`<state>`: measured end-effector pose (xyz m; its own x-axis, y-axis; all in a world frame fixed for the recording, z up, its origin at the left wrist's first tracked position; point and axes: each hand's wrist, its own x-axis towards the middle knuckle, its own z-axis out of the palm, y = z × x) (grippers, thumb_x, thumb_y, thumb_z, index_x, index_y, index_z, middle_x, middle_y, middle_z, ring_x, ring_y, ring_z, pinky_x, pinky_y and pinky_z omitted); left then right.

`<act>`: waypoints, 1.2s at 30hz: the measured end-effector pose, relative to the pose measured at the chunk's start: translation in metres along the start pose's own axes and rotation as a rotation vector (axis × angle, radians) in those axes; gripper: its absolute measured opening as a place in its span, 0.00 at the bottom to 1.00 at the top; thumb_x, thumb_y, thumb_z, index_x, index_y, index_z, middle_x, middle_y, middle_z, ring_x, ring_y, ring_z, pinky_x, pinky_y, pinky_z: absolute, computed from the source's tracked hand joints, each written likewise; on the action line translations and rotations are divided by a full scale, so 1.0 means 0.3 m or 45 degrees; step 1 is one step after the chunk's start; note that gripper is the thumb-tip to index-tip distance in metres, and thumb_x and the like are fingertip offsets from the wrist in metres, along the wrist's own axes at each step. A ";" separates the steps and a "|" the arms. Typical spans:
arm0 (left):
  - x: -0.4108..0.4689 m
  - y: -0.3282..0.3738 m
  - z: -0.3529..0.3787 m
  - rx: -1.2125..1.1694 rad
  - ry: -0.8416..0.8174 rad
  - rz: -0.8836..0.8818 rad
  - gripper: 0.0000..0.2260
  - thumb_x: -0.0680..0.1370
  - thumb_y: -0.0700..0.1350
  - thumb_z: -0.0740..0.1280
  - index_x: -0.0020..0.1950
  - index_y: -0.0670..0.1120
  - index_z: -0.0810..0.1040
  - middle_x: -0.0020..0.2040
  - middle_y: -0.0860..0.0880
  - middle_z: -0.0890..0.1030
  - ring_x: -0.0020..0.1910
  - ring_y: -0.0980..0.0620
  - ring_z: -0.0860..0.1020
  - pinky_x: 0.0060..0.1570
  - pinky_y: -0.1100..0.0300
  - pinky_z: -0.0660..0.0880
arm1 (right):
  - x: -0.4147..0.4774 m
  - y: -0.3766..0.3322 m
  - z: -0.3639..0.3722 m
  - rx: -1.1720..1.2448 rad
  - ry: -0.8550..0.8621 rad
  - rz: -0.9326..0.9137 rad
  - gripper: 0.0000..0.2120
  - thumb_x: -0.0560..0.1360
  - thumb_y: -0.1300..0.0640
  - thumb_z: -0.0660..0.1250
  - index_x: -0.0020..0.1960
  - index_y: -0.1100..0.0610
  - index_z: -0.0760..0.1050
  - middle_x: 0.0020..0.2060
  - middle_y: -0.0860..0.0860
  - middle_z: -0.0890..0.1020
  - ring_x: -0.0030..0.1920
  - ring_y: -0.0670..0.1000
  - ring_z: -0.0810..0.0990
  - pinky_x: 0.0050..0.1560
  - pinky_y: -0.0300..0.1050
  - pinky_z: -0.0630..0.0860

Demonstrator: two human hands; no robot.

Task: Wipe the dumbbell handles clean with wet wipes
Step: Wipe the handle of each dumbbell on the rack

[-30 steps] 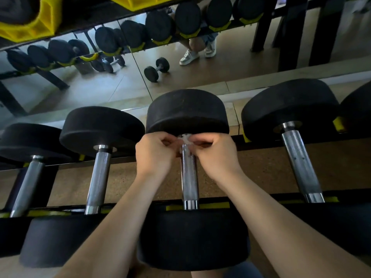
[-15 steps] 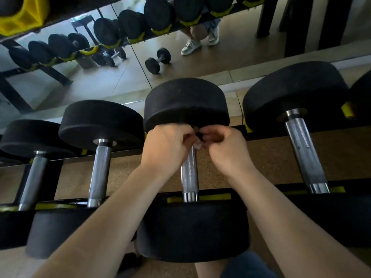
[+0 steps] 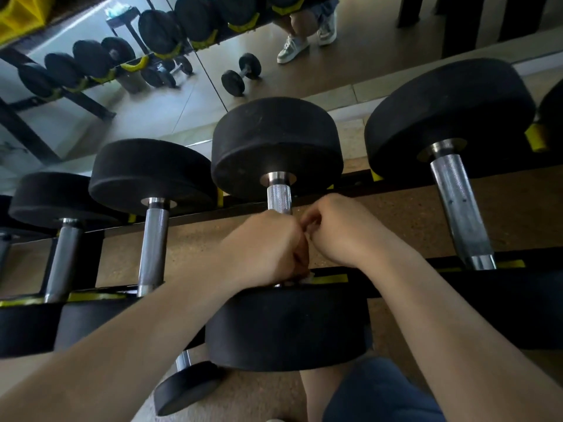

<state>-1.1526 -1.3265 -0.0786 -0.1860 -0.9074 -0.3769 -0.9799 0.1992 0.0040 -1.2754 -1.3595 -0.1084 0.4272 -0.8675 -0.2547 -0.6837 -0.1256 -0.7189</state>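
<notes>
- The middle dumbbell's handle [image 3: 279, 197] shows only its far end, near the back rail of the rack [image 3: 543, 260]. The rest lies under the left hand [image 3: 268, 248] and the right hand [image 3: 338, 233].
- Only white scraps of the wet wipe [image 3: 308, 277] peek out, at the left hand's near side and between the two hands.
- Both hands' fingertips curl out of sight.
- At the rack's right end, a dumbbell [image 3: 553, 117] is cut by the picture's edge.
- Under the rack's front edge, a small dumbbell [image 3: 185, 388] is half hidden by the left forearm.
- The reflected person [image 3: 292, 47] is cut off above the legs.

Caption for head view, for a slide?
Left hand and right hand grip a wipe around the middle dumbbell handle.
</notes>
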 end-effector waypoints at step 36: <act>-0.029 -0.100 0.051 -0.802 0.679 -0.392 0.11 0.67 0.53 0.79 0.35 0.54 0.77 0.32 0.57 0.79 0.35 0.65 0.77 0.33 0.75 0.69 | 0.019 -0.031 0.036 -0.043 0.352 -0.418 0.17 0.74 0.58 0.70 0.62 0.51 0.76 0.57 0.48 0.77 0.55 0.47 0.77 0.53 0.42 0.77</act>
<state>-1.1206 -1.3188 -0.0896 0.2387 -0.9704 0.0367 -0.8201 -0.1812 0.5428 -1.2602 -1.3579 -0.1102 0.4540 -0.8747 0.1698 -0.5587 -0.4279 -0.7105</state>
